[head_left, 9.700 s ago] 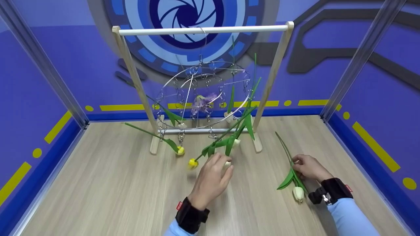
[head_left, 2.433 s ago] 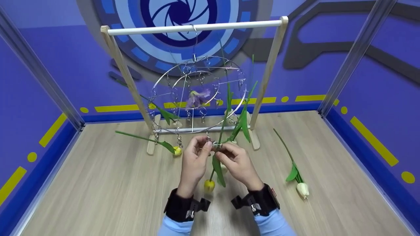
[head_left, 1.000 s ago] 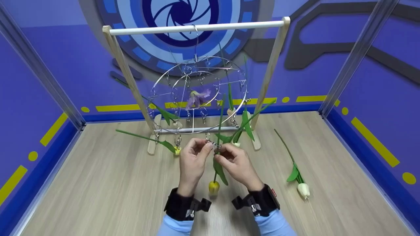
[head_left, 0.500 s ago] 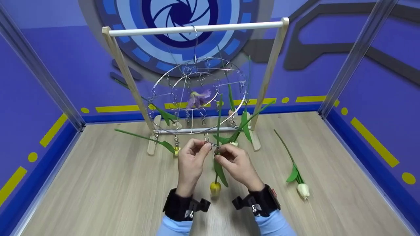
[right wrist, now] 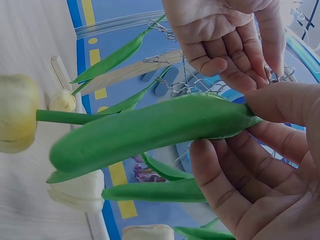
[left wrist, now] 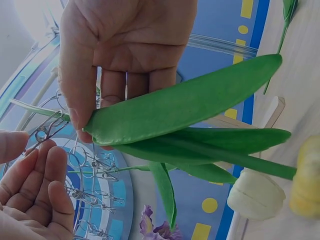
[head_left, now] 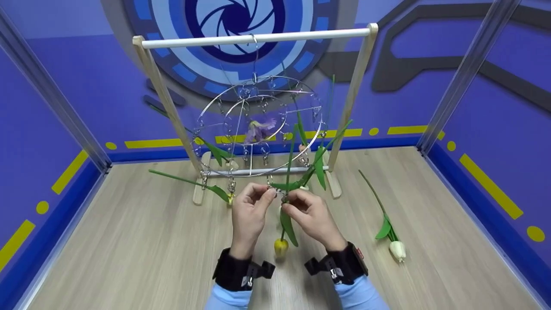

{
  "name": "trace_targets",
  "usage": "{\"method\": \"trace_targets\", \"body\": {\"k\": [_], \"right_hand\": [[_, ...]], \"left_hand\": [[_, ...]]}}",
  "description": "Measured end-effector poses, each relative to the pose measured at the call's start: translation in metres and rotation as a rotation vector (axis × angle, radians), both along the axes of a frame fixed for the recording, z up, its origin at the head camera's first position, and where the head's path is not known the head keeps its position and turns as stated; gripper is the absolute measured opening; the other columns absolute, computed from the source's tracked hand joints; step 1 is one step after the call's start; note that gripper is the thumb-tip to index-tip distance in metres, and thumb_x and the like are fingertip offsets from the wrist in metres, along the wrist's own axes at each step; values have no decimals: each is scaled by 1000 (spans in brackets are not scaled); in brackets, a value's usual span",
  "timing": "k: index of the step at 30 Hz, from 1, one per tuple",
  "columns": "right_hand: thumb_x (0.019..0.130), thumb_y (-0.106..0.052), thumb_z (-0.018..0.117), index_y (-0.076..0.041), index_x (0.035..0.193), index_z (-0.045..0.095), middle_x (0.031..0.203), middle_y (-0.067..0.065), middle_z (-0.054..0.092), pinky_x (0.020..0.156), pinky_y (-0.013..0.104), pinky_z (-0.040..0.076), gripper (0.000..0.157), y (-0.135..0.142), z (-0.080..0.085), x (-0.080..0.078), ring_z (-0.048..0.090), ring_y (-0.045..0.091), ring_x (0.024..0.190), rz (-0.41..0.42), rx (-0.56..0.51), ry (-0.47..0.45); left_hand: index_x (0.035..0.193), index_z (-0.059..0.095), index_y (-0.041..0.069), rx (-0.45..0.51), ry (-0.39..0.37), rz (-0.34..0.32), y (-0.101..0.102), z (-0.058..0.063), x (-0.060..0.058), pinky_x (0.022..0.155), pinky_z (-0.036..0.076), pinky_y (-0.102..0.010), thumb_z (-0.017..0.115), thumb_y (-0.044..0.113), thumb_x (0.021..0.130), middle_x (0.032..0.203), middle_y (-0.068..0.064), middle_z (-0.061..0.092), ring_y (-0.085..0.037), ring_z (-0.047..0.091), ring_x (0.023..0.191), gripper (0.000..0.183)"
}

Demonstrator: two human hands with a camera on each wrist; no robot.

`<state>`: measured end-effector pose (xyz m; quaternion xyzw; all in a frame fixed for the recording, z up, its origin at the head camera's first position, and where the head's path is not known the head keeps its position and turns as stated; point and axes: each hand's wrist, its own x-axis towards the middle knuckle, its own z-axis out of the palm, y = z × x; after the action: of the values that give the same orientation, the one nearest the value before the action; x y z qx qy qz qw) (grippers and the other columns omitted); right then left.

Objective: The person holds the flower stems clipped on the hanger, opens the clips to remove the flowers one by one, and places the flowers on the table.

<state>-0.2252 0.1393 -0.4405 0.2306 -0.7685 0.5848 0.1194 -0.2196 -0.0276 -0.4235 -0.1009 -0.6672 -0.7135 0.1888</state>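
My left hand [head_left: 252, 211] pinches a small metal wire clip [left wrist: 44, 132] that hangs from the front of a round wire clip hanger [head_left: 257, 56]. With thumb and fingers, my right hand [head_left: 312, 215] pinches the green stem of a yellow artificial tulip [head_left: 281, 247], just above its leaf [right wrist: 135, 130]. The tulip is head down, its stem pointing up past the hands. Stem and clip meet between the two hands' fingertips. Behind the right hand, white tulips [left wrist: 257, 195] hang from other clips, partly hidden.
The hanger hooks over the white rod [head_left: 301, 34] of a wooden stand. A purple flower [head_left: 259, 129] and another yellow tulip [head_left: 230, 199] hang from it, stems sticking out sideways. A white tulip [head_left: 397, 250] lies on the table at right. Blue walls stand around.
Since the earliest frame, my right hand has let go of the white tulip on the table, and both hands have come together at the yellow tulip. Lately the hands shift only slightly; hanging tulips sway.
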Motion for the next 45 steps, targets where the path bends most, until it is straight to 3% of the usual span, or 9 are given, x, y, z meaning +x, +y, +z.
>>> {"method": "trace_targets", "body": {"k": [45], "right_hand": [[92,3,70,-3,95,72,87,6,67,62,20,46,6,2,-1,-2,56,8,70,-3,71,36]], "left_hand": [[96,68,-5,43,-33,31,0,-1,-1,72,49,-23,72,4,94,89,-8,70,-13,62,79,11]]}}
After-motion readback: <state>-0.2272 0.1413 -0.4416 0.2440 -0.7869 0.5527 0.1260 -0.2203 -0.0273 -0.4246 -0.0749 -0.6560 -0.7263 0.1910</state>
